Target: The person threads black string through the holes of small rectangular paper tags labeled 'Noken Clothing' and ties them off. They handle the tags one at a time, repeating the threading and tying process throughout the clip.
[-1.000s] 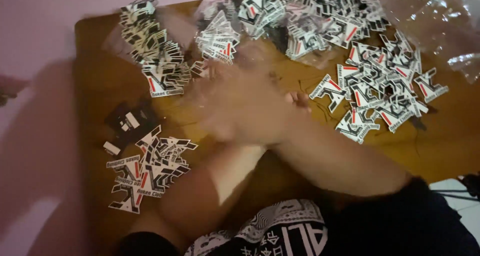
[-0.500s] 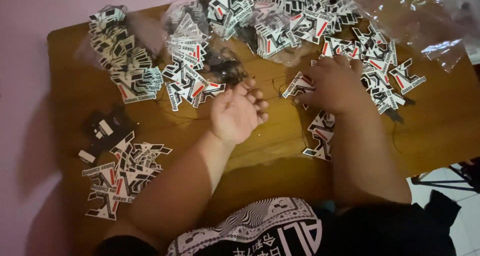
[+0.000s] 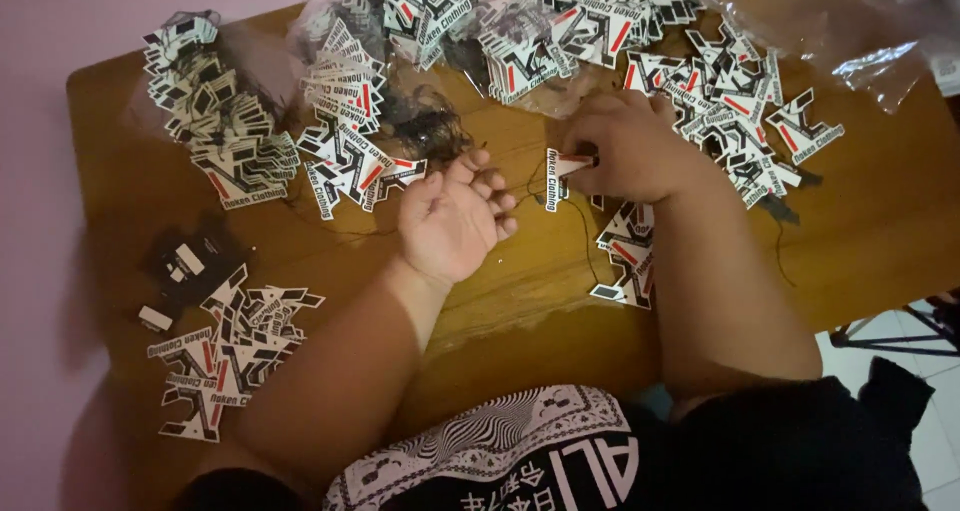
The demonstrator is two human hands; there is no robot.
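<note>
Pinching paper tag [image 3: 562, 163], right hand [image 3: 628, 149] fingers [image 3: 588, 161], left hand [image 3: 455, 216] beside

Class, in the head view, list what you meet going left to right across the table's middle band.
Fanned stack of tags → left hand → tag pinched in the right hand → right hand → loose tag heap.

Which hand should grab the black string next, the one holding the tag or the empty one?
Probably the left hand. It is open and empty, fingers beside the thin black string. The right hand is busy pinching a cut-out tag.
</note>
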